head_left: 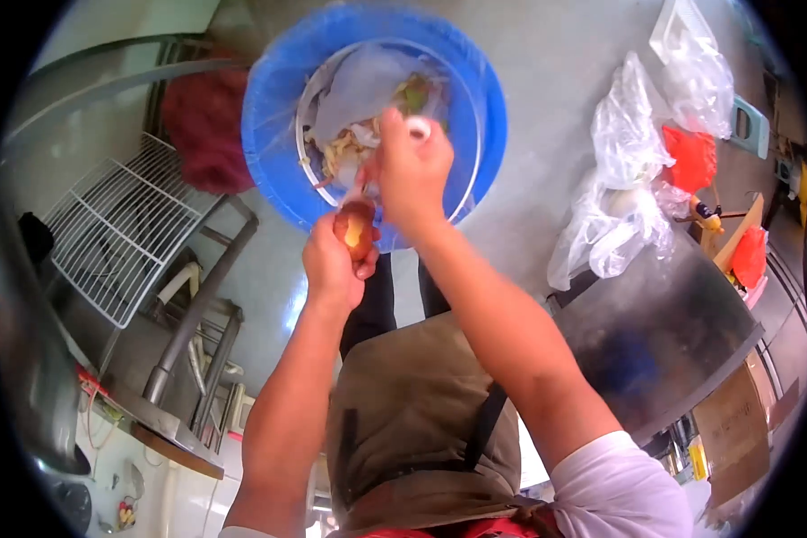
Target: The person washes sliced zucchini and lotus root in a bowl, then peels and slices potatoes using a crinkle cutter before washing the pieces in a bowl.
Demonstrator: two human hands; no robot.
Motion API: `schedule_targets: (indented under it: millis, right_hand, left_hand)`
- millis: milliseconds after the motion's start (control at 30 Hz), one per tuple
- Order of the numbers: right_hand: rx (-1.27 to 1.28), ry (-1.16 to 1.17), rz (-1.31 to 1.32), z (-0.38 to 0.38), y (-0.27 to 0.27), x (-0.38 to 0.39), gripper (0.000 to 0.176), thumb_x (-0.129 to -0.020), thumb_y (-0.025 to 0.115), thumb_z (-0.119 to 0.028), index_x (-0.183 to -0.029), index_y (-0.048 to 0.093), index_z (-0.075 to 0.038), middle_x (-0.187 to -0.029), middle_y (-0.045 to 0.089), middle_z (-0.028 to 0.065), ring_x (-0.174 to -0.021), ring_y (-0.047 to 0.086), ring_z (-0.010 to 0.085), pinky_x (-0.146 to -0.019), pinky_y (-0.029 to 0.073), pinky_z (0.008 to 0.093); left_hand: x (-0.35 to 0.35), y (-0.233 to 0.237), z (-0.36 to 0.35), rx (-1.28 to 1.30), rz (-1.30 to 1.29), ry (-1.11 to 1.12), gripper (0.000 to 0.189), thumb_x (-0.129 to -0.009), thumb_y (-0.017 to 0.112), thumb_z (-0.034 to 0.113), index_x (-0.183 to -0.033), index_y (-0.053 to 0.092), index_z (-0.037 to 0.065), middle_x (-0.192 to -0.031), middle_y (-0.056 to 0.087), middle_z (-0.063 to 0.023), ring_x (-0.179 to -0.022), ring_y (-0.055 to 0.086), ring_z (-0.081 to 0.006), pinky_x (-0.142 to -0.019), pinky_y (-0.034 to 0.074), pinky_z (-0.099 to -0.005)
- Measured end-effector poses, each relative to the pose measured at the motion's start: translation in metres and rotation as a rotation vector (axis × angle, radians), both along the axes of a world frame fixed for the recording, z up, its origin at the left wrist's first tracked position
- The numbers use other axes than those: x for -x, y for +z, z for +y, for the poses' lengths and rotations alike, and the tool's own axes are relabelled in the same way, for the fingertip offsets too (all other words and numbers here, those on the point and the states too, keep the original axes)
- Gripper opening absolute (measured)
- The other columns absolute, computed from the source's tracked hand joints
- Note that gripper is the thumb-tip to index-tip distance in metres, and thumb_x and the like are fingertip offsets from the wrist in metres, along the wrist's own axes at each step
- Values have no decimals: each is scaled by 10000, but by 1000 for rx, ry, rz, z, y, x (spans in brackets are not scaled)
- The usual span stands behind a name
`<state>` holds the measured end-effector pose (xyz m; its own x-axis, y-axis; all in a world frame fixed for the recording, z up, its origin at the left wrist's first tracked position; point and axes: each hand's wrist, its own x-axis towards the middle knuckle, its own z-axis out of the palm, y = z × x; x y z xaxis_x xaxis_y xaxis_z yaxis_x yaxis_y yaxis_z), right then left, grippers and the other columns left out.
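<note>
Over the blue bin (273, 108) of peelings (341, 151), our left hand (332, 264) grips the potato (357, 231) and our right hand (412, 170) clamps the peeler (419, 128). One pale patch is bared; we judge most of the skin remains.

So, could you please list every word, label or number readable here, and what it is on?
None can be read.
The yellow sticker by the cardboard box is too blurred.
The blue bin, plastic bags, the potato in the left hand and the peeler in the right hand show no text.
</note>
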<state>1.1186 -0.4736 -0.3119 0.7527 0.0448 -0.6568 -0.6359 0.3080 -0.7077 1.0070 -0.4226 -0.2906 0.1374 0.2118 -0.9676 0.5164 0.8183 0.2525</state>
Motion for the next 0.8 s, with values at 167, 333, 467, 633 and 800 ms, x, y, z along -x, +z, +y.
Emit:
schedule_targets:
  millis: [167,333,467,633,800]
  right_hand:
    - [420,120,-2,-4,-143,11,309,-878,648,-272,-781,509,-14,-585,564,82,-450,584,191,-412,435,315]
    - [81,-121,132,-6,-82,-8,287,-911,609,-241,-749,466,-53,-559,465,48,-448,491,173,-433,454,341]
    - [-4,-108,346,11,-49,11,303,-927,586,-231,-725,432,-65,-541,388,25,-455,446,160,-422,443,353]
    - [498,101,-113,7,-112,3,258,-889,605,-225,-737,482,-57,-553,456,53,-451,471,180,-436,456,348]
    - [130,-55,311,3,-84,-5,229,-875,593,-221,-752,506,-49,-558,488,85,-452,506,216,-436,445,371]
  left_hand:
    - [8,-19,22,195,-110,43,513,-983,325,448,-1117,585,27,-852,634,-124,-549,540,-200,-428,358,-285]
    - [9,-70,41,144,-1,15,493,-979,377,426,-1113,581,-4,-877,636,-146,-619,611,-255,-501,506,-345]
    - [-11,-69,35,26,3,-93,442,-984,372,359,-1088,592,-11,-820,647,-117,-631,632,-230,-533,546,-362]
    - [6,-65,45,26,-27,-237,446,-995,344,341,-1048,602,-19,-769,637,-111,-540,561,-177,-448,423,-286]
    - [12,-73,46,9,-54,-224,442,-1002,340,332,-1046,594,-28,-763,634,-116,-528,561,-178,-448,434,-292]
